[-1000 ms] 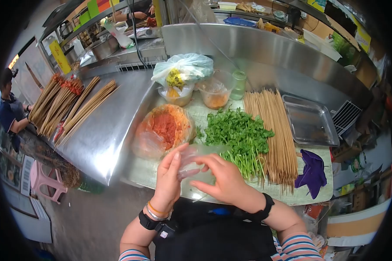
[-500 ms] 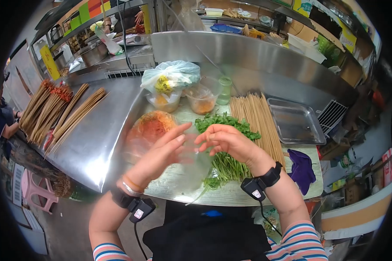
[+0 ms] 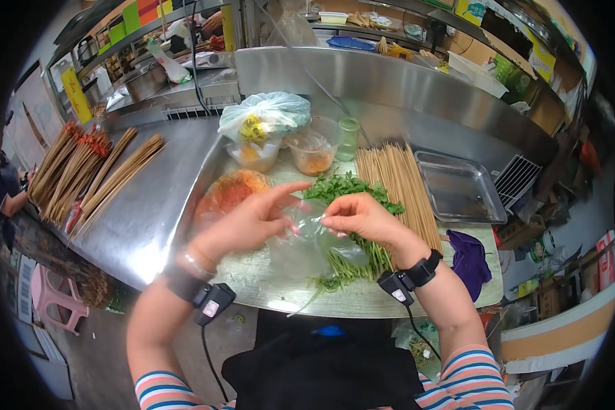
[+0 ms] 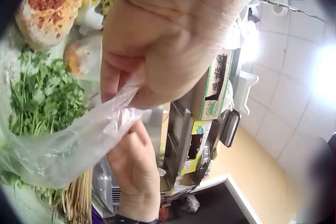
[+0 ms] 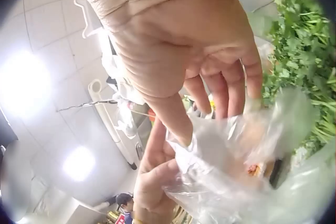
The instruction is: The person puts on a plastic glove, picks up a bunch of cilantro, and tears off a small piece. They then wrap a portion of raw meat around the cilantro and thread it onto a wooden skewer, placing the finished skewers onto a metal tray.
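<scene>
A thin clear plastic bag (image 3: 299,247) hangs between my two hands above the table's front part. My left hand (image 3: 242,222) pinches its edge, the film caught between thumb and fingers in the left wrist view. From the other side, my right hand (image 3: 365,219) pinches the rim with thumb and fingertips. The bag droops open and wrinkled below them. Behind it lies a bunch of cilantro (image 3: 338,188), partly covered by the bag and right hand. A bag-lined bowl of red and orange seasoning (image 3: 236,188) sits beyond my left hand.
Bamboo skewers (image 3: 396,191) lie right of the cilantro, then a metal tray (image 3: 461,188) and a purple cloth (image 3: 468,263). Tubs, one under a tied bag (image 3: 266,113), and a green glass jar (image 3: 348,137) stand at the back. Bundled skewers (image 3: 92,174) lie on the left steel counter.
My hands first moved apart with the bag between them. Since then the right fingers have closed together on its rim, and the bag has spread wider over the cilantro stems.
</scene>
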The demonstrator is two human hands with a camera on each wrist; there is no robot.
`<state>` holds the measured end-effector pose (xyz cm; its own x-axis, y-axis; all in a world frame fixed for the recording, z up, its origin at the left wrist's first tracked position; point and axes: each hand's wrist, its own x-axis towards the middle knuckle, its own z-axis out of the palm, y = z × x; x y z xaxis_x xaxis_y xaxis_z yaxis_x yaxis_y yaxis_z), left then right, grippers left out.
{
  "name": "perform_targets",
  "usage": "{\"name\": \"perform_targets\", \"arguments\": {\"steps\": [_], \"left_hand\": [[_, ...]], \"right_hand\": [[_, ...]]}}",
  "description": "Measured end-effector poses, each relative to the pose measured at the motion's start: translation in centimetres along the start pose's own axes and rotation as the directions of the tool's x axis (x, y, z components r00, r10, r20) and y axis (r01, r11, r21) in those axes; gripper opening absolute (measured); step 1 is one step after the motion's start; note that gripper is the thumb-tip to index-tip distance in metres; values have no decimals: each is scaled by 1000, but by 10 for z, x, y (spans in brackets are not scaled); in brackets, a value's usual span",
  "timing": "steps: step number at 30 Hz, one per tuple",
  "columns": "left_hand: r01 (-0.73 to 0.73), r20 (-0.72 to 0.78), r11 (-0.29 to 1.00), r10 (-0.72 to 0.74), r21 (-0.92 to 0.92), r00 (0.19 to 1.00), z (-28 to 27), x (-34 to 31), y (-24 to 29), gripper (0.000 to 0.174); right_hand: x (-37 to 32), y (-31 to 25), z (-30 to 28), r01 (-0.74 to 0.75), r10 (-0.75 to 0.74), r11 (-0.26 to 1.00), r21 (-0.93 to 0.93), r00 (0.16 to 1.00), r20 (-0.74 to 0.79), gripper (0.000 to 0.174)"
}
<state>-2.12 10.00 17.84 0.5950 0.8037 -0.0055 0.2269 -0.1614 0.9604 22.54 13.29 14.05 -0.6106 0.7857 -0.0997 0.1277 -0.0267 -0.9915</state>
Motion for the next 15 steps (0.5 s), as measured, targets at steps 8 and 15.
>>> {"name": "perform_targets", "arguments": {"steps": [8, 15], "left_hand": [[90, 19, 992, -92, 90, 996, -29, -9, -2, 57], [102, -338, 994, -85, 33, 937, -11, -8, -60, 20]], "right_hand": [[-9, 6, 6, -2, 8, 990, 139, 999, -40, 12], [3, 29, 15, 234, -273, 955, -184, 934, -230, 21]]}}
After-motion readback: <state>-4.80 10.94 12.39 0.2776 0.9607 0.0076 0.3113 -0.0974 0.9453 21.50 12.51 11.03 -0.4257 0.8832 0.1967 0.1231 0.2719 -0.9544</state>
